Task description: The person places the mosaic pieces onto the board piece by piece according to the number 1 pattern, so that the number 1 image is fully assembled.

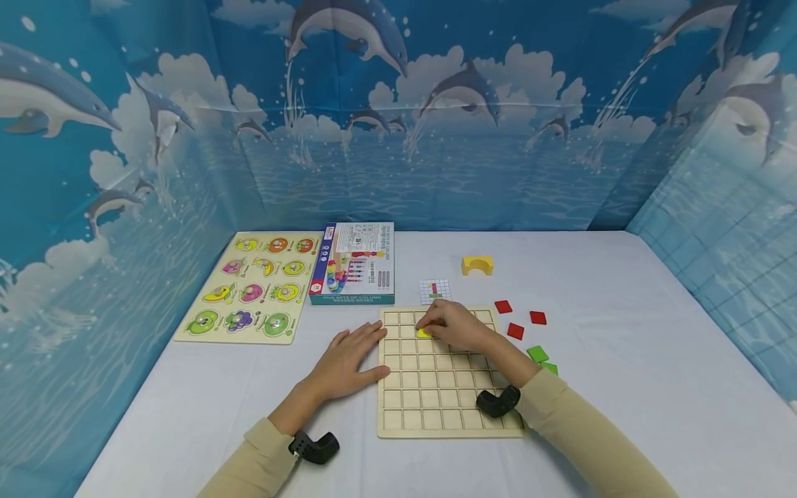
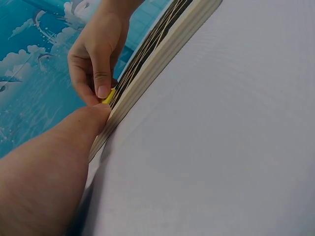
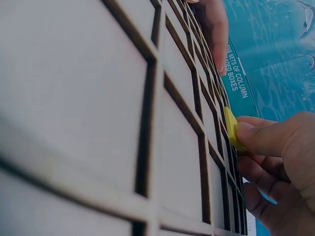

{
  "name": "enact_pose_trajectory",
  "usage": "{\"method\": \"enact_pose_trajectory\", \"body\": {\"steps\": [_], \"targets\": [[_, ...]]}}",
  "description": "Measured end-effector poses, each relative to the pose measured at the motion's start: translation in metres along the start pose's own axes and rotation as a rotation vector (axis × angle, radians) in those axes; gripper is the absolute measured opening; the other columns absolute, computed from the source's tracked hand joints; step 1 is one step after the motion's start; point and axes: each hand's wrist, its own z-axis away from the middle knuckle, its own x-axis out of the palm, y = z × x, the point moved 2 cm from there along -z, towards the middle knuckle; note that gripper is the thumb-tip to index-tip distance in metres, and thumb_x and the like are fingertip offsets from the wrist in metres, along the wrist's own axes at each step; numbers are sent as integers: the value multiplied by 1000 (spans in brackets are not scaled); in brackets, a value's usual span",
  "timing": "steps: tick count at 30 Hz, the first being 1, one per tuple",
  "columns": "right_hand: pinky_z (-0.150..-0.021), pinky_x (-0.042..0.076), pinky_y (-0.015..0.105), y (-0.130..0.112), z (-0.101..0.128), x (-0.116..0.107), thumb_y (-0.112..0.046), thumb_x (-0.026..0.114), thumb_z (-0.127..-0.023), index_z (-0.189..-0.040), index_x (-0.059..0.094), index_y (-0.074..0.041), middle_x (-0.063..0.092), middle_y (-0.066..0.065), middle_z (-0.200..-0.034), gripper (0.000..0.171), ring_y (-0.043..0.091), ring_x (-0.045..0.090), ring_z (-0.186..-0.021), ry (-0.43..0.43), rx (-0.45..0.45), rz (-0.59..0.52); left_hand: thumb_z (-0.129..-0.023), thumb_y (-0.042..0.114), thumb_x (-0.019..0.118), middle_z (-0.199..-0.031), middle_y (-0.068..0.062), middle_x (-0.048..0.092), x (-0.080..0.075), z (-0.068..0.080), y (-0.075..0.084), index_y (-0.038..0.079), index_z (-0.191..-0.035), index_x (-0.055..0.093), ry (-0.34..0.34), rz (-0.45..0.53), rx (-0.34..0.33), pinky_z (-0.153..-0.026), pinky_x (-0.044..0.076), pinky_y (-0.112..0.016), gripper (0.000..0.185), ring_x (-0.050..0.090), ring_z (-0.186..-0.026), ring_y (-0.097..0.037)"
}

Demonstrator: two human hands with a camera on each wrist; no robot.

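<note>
A square wooden grid board (image 1: 429,400) lies flat on the white table. My right hand (image 1: 457,325) is over its upper part and pinches a yellow square tile (image 1: 424,333) between thumb and fingers. In the right wrist view the yellow tile (image 3: 231,129) is tilted, one edge right at the grid. My left hand (image 1: 349,363) rests at the board's left edge, its fingers spread and fingertips on the rim. Just beyond the board lies a small pattern card (image 1: 434,292) with a coloured design on a grid, partly covered by the right hand.
Several red tiles (image 1: 515,331) and green tiles (image 1: 537,354) lie right of the board. A yellow arch block (image 1: 477,265) stands behind. A boxed toy set (image 1: 352,263) and a fruit puzzle board (image 1: 243,287) lie at the back left. A dolphin-print curtain (image 1: 398,173) surrounds the table.
</note>
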Motion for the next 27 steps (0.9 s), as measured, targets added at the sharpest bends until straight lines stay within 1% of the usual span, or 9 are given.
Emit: {"method": "enact_pose_trajectory", "body": {"steps": [4, 15, 18, 22, 27], "targets": [[-67, 45, 28, 2, 1, 1, -10, 64, -87, -95, 72, -14, 58, -6, -90, 12, 10, 51, -78, 4, 15, 9, -88, 60, 45, -150, 3, 25, 0, -1, -1, 17, -144, 33, -7, -5, -5, -108, 13, -46, 72, 20, -137, -16], [-63, 44, 29, 3, 2, 2, -11, 64, -87, -95, 72, -15, 57, -7, -88, 12, 11, 48, -73, 7, 32, 8, -87, 62, 44, -151, 5, 24, 1, -1, -2, 19, -145, 32, -13, -3, -13, -108, 13, -45, 72, 19, -137, -14], [-63, 43, 28, 4, 3, 1, -11, 64, -87, -96, 71, -15, 56, -7, -88, 12, 11, 48, -73, 22, 60, 9, -87, 62, 44, -151, 6, 24, 1, -1, -1, 20, -145, 32, -13, -3, -13, -108, 13, -44, 73, 19, -137, -15], [-67, 45, 29, 4, 7, -2, -10, 65, -87, -98, 69, -13, 57, -6, -89, 13, 12, 49, -75, 47, 83, -10, -87, 62, 44, -151, 6, 24, 2, -1, -2, 20, -145, 32, -9, -3, -11, -108, 12, -44, 73, 18, -137, -14], [-68, 46, 29, 8, 14, -8, -10, 64, -87, -100, 69, -10, 58, -5, -90, 14, 12, 52, -78, 65, 61, -36, -87, 63, 43, -151, 7, 23, 3, 0, -3, 20, -145, 32, -10, -6, -13, -109, 12, -43, 73, 18, -137, -13]]}}
